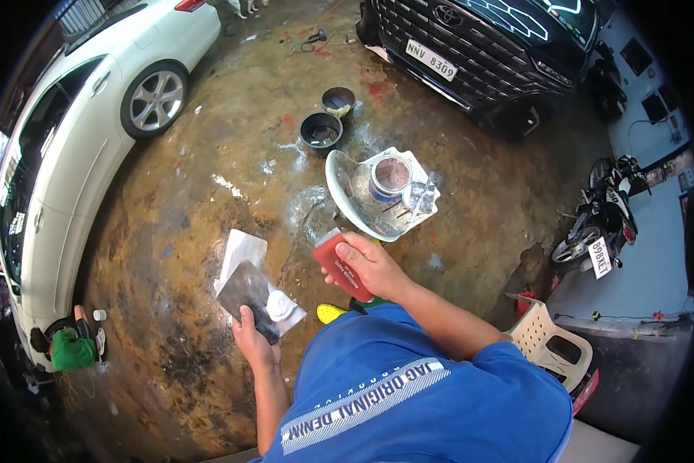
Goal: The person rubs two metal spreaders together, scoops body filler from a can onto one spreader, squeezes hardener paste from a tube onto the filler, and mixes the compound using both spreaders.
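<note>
My left hand grips the near edge of a flat grey metal plate, its thumb on top. A dollop of white putty sits toward the plate's right end. Just beyond the plate shows a pale flat sheet; whether it is held or lies on the floor, I cannot tell. In my right hand is a red squeeze tube, tilted, its clear-looking end pointing up and left. Tube and plate are apart, both in front of my blue shirt.
Ahead, a white plastic chair bears an open can. Two black tubs stand beyond it. A white car flanks the left, a black car the far right. Right: motorcycle, beige chair. A person in green crouches left.
</note>
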Tool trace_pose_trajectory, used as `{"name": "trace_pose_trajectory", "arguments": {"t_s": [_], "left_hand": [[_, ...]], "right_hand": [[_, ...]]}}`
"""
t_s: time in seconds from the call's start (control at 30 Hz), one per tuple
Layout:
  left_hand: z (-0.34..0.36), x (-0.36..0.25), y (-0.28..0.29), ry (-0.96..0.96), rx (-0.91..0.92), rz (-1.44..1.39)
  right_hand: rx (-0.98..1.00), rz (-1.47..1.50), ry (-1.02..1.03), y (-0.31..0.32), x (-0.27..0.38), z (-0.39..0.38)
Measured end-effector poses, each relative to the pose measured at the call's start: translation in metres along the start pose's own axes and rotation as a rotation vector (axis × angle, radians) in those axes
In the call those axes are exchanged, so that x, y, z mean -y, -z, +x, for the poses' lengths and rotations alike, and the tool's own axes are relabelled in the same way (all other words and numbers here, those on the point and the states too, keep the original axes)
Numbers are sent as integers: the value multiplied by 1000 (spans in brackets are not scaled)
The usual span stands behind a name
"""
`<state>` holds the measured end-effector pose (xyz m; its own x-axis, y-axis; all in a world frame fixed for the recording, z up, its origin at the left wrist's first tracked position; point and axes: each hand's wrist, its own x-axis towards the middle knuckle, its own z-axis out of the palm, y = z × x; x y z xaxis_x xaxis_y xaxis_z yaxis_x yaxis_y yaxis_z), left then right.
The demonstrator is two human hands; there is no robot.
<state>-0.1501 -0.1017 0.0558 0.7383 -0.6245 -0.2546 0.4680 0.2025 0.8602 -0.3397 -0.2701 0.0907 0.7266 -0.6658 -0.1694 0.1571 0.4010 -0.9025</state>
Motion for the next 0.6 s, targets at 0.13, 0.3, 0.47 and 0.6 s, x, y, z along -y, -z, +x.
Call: {"name": "trace_pose_trajectory", "arguments": {"t_s": [0.13, 0.3, 0.47, 0.6], "left_hand": [[-4, -1, -5, -7, -18, -18], [-5, 9, -5, 125, 21, -6], [-12, 9, -21, 89, 131, 76], [-18, 4, -24, 122, 218, 147]], "right_hand": [[-26, -56, 61, -4, 5, -2], [67, -102, -40, -4, 22, 1], [84, -167, -163, -13, 45, 2], [143, -225, -239, -19, 48, 2]]}}
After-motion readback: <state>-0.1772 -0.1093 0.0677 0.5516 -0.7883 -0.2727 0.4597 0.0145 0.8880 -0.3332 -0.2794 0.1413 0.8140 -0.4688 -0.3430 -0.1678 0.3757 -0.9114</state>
